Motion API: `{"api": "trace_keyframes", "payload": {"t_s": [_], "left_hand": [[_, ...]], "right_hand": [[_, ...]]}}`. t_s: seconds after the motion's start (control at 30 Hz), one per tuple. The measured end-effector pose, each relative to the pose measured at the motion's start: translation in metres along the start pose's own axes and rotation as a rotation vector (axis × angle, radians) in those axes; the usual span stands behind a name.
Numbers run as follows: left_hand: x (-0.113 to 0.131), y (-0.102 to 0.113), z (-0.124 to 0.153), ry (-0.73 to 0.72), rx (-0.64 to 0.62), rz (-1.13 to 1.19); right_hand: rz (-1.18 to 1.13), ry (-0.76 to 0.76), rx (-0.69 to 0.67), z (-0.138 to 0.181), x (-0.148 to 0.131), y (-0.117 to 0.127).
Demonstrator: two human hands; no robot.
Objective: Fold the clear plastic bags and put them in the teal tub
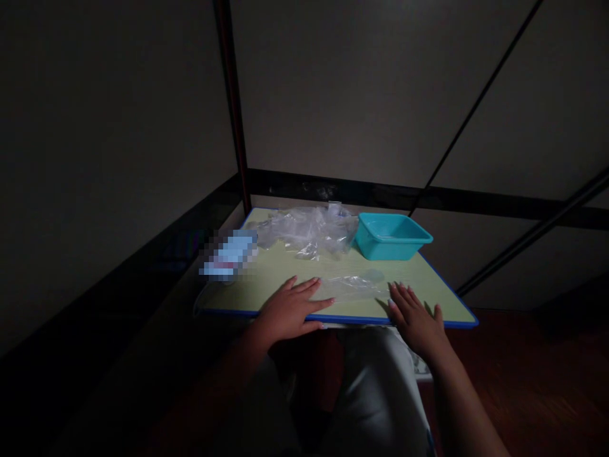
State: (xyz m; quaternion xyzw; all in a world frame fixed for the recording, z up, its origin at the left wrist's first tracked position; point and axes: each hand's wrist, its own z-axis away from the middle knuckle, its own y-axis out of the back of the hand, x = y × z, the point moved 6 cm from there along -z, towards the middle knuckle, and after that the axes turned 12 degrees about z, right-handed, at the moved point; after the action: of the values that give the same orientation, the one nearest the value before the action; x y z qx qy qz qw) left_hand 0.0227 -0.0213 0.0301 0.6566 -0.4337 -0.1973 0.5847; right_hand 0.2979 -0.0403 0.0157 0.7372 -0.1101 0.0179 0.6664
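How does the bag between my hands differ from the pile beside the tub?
The bag lies single and flattened; the pile is several, crumpled and heaped. The bag sits near the front edge between the left hand and right hand; the pile sits at the back, beside the tub. Both are clear plastic.

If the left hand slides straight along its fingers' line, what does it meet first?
Probably the flat clear plastic bag, lying just beyond the left hand; dim light leaves the gap unclear.
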Motion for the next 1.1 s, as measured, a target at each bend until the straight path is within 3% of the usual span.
{"api": "trace_keyframes", "payload": {"t_s": [0.1, 0.27, 0.37, 0.47, 0.83, 1.1], "left_hand": [[0.0, 0.0, 0.0, -0.002, 0.022, 0.0], [0.001, 0.001, 0.001, -0.006, 0.038, -0.002], [0.002, 0.002, 0.001, -0.008, 0.041, -0.007], [0.002, 0.003, 0.001, -0.016, 0.045, -0.002], [0.0, 0.002, 0.001, 0.007, 0.025, -0.013], [-0.001, 0.003, 0.0, 0.023, -0.008, 0.017]], "right_hand": [[-0.002, 0.02, 0.031, -0.005, -0.017, 0.012], [-0.107, 0.445, 0.017, -0.001, -0.101, 0.036], [-0.126, 0.558, 0.008, -0.001, -0.123, 0.038], [-0.084, 0.5, 0.014, -0.01, -0.111, 0.031], [0.056, 0.19, -0.062, -0.049, -0.013, -0.003], [0.049, 0.118, -0.039, -0.056, 0.004, -0.009]]}}
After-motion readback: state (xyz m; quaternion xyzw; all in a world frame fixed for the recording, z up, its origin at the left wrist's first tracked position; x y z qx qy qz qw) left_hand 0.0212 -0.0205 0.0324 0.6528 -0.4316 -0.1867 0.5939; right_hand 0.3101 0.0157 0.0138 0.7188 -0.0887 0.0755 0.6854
